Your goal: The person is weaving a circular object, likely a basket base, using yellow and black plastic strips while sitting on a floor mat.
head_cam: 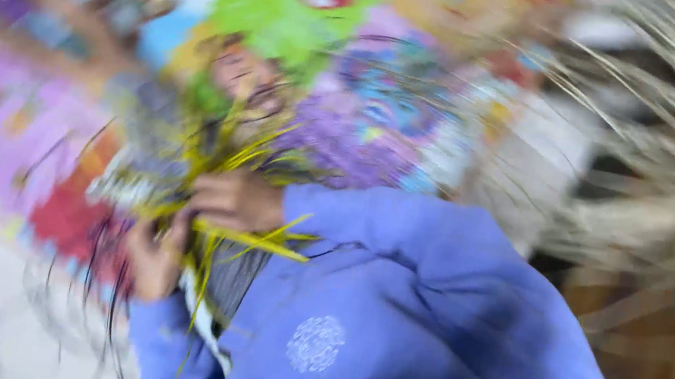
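Yellow-green and dark thin strips in a bundle are gripped between both hands: right hand closed just above, left hand closed just below, strips fanning outward.

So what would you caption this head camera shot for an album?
Blurred view: two hands, left hand and right hand, grip a bundle of yellow and dark strips above a colourful play mat.

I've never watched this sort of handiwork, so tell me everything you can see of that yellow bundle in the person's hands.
The bundle of strips is thin, stiff-looking strands, mostly yellow with some dark ones, splaying outward. Motion blur hides its weave and material. It sits above a colourful mat, gripped by the left hand below and the right hand beside it.
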